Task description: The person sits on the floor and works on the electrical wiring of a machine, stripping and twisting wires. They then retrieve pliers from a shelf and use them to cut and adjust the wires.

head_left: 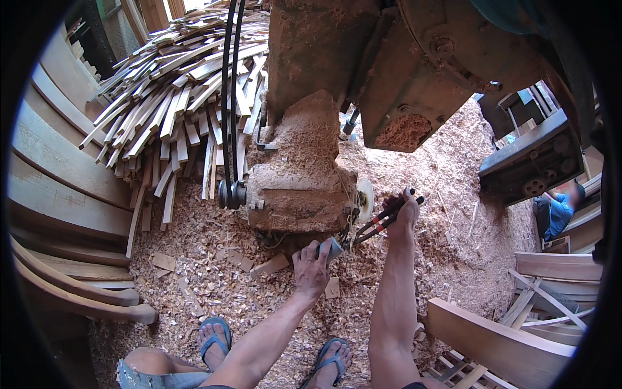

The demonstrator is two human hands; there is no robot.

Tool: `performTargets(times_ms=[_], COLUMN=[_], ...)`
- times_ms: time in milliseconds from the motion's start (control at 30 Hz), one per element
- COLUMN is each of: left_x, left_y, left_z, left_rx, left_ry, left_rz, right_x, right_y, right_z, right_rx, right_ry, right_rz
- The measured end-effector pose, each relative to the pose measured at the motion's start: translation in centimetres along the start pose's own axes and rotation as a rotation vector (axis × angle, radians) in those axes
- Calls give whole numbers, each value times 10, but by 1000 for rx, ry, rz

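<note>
A sawdust-caked motor [291, 200] sits under a large machine, with a pulley [231, 194] at its left end and a pale disc [366, 200] at its right. My left hand [311, 269] is closed around a grey-blue cylinder [334, 250] just below the motor; the cylinder's far side is hidden. In my right hand [403, 214] are two black bars with red bands [376, 227], like the handles of a long tool. Their lower ends run in beside the motor's right end, where loose strings and wires hide the tip.
Two black belts [231, 97] rise from the pulley. Thin wood strips [168, 104] are heaped at the back left. Curved boards [65, 175] line the left, and a broad plank [492, 330] lies at the lower right. A person in blue [559, 214] sits at far right. Shavings cover the floor.
</note>
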State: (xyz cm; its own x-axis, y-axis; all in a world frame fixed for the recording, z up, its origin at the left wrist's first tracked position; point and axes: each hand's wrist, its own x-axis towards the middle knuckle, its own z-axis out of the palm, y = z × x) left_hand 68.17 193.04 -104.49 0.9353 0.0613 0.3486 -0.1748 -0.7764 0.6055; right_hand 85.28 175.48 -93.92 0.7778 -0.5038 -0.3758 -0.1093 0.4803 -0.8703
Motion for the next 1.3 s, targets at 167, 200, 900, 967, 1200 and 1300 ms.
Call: performTargets(times_ms=[167, 200, 900, 967, 1200, 1300], left_x=[1, 1, 1, 2, 0, 0], left_y=[0, 0, 0, 0, 1, 4], left_z=[0, 1, -2, -2, 0, -2], left_rx=[-21, -25, -1, -12, -9, -65], left_ry=[19, 25, 13, 18, 40, 26], left_rz=[6, 10, -5, 3, -11, -42], right_x=[4, 5, 12, 7, -17, -25], right_y=[0, 0, 1, -2, -33, -41], right_z=[2, 2, 0, -2, -26, -34], right_rx=[39, 40, -25, -35, 36, 51], right_ry=[-55, -56, -20, -62, -410, -362], right_rz=[41, 53, 114, 127, 91, 34])
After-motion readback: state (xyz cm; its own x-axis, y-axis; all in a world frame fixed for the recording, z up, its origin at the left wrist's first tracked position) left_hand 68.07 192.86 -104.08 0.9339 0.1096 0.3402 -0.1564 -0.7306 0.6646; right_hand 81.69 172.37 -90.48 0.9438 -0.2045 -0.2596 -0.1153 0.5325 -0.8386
